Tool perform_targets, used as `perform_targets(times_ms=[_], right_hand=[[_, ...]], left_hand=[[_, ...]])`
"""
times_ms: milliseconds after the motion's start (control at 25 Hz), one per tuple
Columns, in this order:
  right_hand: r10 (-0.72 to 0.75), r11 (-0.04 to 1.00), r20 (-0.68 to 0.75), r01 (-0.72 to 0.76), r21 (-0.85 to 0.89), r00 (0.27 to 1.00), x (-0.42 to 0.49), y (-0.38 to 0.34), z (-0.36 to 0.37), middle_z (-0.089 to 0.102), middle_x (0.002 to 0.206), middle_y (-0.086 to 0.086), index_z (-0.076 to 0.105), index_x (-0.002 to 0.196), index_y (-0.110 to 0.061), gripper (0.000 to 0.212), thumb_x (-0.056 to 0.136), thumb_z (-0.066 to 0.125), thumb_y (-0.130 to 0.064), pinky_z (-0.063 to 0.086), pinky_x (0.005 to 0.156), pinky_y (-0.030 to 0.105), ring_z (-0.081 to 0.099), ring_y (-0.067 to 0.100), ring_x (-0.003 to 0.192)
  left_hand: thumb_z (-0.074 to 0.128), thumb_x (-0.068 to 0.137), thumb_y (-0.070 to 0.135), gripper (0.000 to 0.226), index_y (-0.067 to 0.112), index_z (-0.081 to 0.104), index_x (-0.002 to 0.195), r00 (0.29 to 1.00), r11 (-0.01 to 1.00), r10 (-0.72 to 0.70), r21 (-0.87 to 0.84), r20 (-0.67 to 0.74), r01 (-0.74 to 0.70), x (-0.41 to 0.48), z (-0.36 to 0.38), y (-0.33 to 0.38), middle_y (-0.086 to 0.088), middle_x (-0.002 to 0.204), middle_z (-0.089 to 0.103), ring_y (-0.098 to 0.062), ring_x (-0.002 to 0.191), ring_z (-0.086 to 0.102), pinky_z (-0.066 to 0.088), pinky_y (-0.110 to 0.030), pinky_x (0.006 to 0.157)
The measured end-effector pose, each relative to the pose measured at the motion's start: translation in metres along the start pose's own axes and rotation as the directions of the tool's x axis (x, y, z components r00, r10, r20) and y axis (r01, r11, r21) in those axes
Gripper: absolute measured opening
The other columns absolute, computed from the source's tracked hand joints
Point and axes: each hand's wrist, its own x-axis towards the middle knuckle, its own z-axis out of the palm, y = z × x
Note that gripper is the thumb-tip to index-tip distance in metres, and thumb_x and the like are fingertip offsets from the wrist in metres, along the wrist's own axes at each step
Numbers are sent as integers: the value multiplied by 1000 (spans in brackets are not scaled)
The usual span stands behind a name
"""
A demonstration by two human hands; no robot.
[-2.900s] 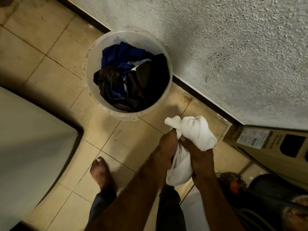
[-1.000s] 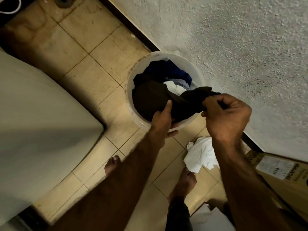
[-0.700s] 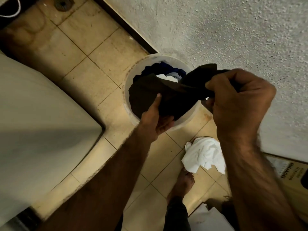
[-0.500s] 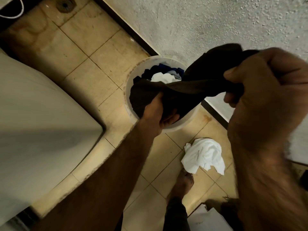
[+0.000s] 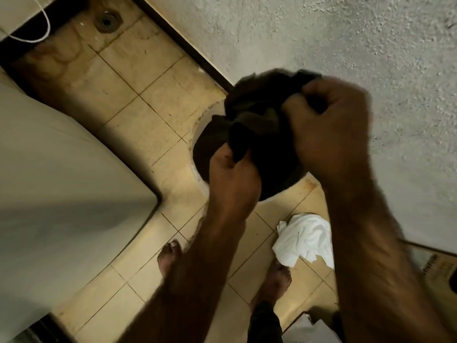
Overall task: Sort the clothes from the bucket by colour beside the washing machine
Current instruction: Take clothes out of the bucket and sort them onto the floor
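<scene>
Head view, the only one I get. Both hands are over the bucket (image 5: 196,174), bunching up a dark garment (image 5: 259,112). My left hand (image 5: 232,177) has its fingers curled round a lower fold. My right hand (image 5: 329,129) is fisted on the upper wad, though it is blurred, so I can't tell the exact finger placement. The garment hangs mostly above the bucket mouth and hides nearly everything inside it. What else is left in there I cannot tell. My judgement on doing the step well: gather the loose tail before swinging away so it doesn't catch the rim or drag other pieces out. Then set it on bare floor (image 5: 138,78) next to the washing machine (image 5: 61,169), well apart from the white cloth (image 5: 305,240), so the dark and light piles don't mix. On materials, the garment is dark brown or black, matte, soft and limp, and it creases deeply where it is squeezed. The bucket is round with a pale translucent plastic wall. The white cloth is a crumpled thin fabric lying on the tiles near my right foot (image 5: 277,276). The floor is glossy beige square tile with dark grout. The wall (image 5: 321,33) is rough stippled plaster. The machine top is smooth, pale and round-cornered. A cardboard box (image 5: 437,266) sits at the right edge.
</scene>
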Motion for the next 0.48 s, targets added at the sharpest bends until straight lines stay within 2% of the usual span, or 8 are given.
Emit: perform_targets(times_ms=[40,80,160,200,240,280,360,480], right_hand=[[14,996,78,-7,-94,997,-21,-14,20,59,64,-10,63,71,-19,15,84,58,-25,43,57,23,57,3,59],[20,993,191,2,-116,981,-30,-10,33,58,66,-7,57,69,-19,16,83,55,-27,39,57,23,56,8,60],[73,980,261,-21,-196,963,-42,8,47,62,78,1,56,75,-20,13,78,49,-30,42,62,27,60,19,70],[103,971,275,-36,-237,956,-39,17,52,66,86,4,61,83,-19,18,77,48,-30,49,68,31,63,23,77],[109,969,305,-32,-246,946,-40,23,56,68,92,6,66,91,-16,25,77,50,-30,55,73,37,64,25,82],[88,967,363,7,-253,927,-52,24,63,69,94,7,68,98,-13,31,76,53,-29,57,77,42,65,26,83],[36,982,461,54,-180,887,-68,31,75,69,96,9,71,100,-9,37,73,53,-28,58,79,47,66,27,85],[36,986,355,-90,138,934,-76,42,79,72,97,7,75,97,-5,23,88,57,-15,58,85,46,69,23,90]], left_hand=[[48,101,16,23,32,65,104,998,999,-40,16,-54,41,8,0,-2,7,100,72,-13,99,70,58,-26,78],[47,101,19,22,31,65,104,992,997,-78,-29,-99,75,21,0,-6,5,102,72,-17,100,69,58,-31,83],[54,96,41,25,28,68,112,990,987,-135,-93,-44,130,40,2,-4,-1,110,74,-22,104,70,57,-44,93],[65,86,54,45,25,67,120,987,978,-159,-136,2,158,47,4,-5,-3,114,74,-24,106,71,56,-47,96],[75,75,58,62,22,64,124,985,970,-170,-171,40,174,55,4,-12,-5,115,74,-25,106,72,56,-47,96],[83,71,52,63,19,64,121,984,967,-177,-181,22,178,59,4,-17,-7,113,74,-25,103,72,58,-48,94],[82,79,27,43,15,66,117,985,978,-167,-133,-48,159,68,2,-30,-12,109,74,-28,100,73,59,-50,91],[76,85,14,37,15,69,121,976,976,-174,-153,-128,154,77,-10,-47,-13,110,74,-32,101,72,59,-52,91]])
